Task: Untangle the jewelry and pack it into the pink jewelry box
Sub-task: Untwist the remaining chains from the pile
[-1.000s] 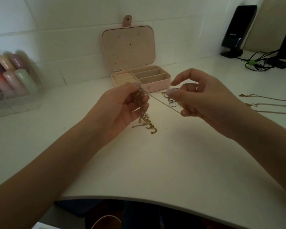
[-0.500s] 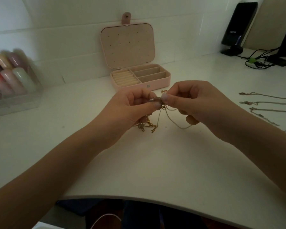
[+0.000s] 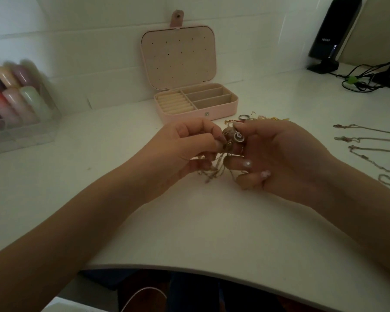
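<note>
In the middle of the frame we see the left hand [image 3: 187,145] and the right hand [image 3: 277,154] close together above the table [image 3: 212,221], with the tangle of chains [image 3: 221,163] between them. Behind the hands, in the upper middle, stands the jewelry box [image 3: 196,102], its lid up against the wall. A small ring [image 3: 244,117] lies on the table between the box and the right hand. At the right edge several chains [image 3: 365,140] lie side by side. At the left edge stands a case with bottles [image 3: 16,102]. In the upper right corner are a speaker [image 3: 333,34] and cables [image 3: 360,79].
</note>
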